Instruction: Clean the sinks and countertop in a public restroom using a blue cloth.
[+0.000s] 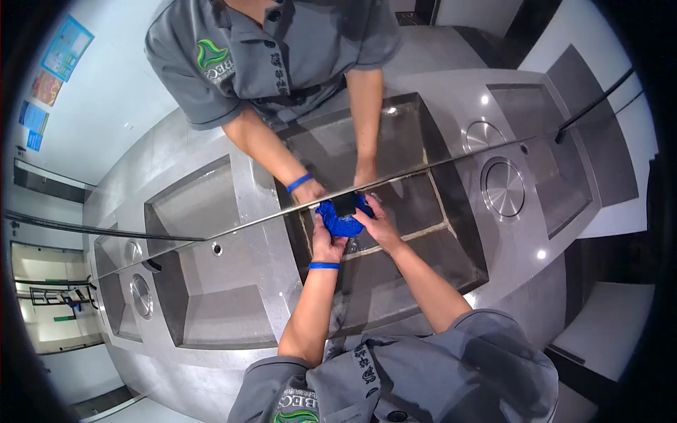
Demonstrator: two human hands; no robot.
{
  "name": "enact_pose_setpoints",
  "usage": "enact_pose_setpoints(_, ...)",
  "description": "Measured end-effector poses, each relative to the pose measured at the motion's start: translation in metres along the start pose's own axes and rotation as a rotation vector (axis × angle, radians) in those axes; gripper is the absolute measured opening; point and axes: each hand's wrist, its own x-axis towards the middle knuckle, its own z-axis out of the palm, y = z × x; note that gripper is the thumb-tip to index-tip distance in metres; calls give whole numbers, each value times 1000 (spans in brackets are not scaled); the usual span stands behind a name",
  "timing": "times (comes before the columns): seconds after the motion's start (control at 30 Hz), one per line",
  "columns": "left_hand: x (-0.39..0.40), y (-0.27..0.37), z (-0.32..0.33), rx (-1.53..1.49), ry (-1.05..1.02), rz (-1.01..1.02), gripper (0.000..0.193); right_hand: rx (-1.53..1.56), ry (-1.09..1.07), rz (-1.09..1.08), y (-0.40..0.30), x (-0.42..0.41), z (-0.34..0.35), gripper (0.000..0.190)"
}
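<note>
A wet-looking blue cloth (344, 226) is bunched beneath the dark faucet (345, 205) over a recessed sink basin (418, 264). My left hand (327, 240), with a blue band at the wrist, grips the cloth's left side from below. On the other side, the fingers of my right hand (382, 224) hold its right end, close beside the faucet. Water shows as a bright splash just under the cloth. The faucet hides the middle of the cloth, and some fingertips are out of sight behind the fabric.
A wall mirror (254, 174) rises right behind the faucet and reflects my grey shirt and arms. Another basin (227, 312) lies to the left. Round metal lids (502, 187) are set in the grey counter (270, 296) on both sides.
</note>
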Motion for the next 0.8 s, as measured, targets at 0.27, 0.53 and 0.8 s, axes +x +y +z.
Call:
enact_pose_setpoints(0.27,-1,-11,-50,408,191,321,25,-42,0,76,2,-4,39,48)
enact_pose_setpoints(0.53,0,-38,-23,519,101,231,71,8,-147,18,22,8,20,38)
enact_pose_setpoints(0.8,23,-58,6,824,304,454,54,280,-191,270,55,34,-20,41)
